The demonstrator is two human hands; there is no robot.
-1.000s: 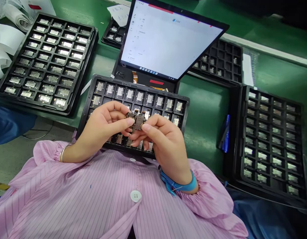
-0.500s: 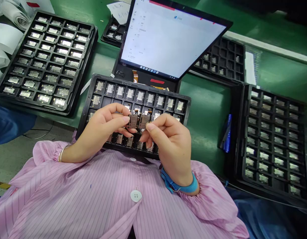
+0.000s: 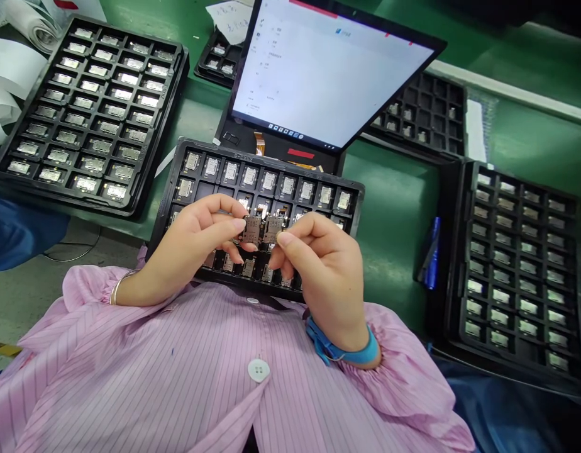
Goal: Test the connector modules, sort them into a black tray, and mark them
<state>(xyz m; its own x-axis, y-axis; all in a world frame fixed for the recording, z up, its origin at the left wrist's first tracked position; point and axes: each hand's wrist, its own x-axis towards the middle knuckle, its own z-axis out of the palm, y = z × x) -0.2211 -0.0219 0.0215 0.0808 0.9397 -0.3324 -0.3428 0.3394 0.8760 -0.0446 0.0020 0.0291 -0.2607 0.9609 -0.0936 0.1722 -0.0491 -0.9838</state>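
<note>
My left hand (image 3: 200, 236) pinches a small circuit board (image 3: 251, 231) with a metal card slot on it, by its left edge. Between thumb and fingertips of my right hand (image 3: 319, 264) is a second, similar board (image 3: 273, 230), held by its right edge. The two boards are side by side, faces turned up toward me, with a narrow gap between them. Both are above a black compartment tray (image 3: 164, 217) filled with rows of like boards. My hands hide part of the tray's middle and lower rows.
Behind the tray stands a screen (image 3: 332, 75) with a lit white page. A full tray stack (image 3: 175, 119) lies at left, another tray (image 3: 517, 343) at right. A blue pen (image 3: 431, 258) rests beside the right tray. A partly filled tray (image 3: 441, 85) sits behind the screen.
The view has shifted very slightly, so everything appears a little to the right. Both hands keep hold of their boards in nearly the same pose.
</note>
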